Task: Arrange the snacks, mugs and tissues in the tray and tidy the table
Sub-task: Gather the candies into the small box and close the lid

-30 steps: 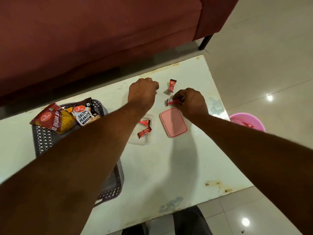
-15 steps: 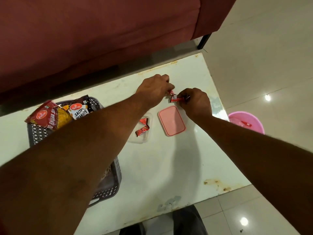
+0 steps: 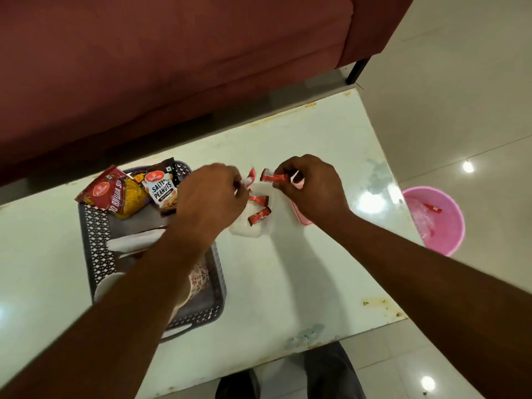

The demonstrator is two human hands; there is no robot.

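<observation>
1. Pinching a small red-wrapped candy (image 3: pixel 250 177), the left hand (image 3: pixel 211 197) is closed on it just above the clear plastic container (image 3: pixel 251 226).
2. At about 3 o'clock from it, the right hand (image 3: pixel 312 187) grips a second red candy wrapper (image 3: pixel 272 177) between thumb and fingers – the two hands are near, not touching.
3. Two more red candies (image 3: pixel 259 216) lie inside the clear container; its pink lid (image 3: pixel 300 217) sits at 3 o'clock, mostly hidden under the right hand.
4. At 9 o'clock on the white table (image 3: pixel 302 283), the grey perforated plastic tray (image 3: pixel 98 240) holds a red snack packet (image 3: pixel 108 191), a salted peanuts packet (image 3: pixel 162 187), white folded tissues (image 3: pixel 132 242) and patterned mugs (image 3: pixel 198 279).
5. A pink round bucket (image 3: pixel 443 223) stands on the floor at 3 o'clock, off the table.
</observation>
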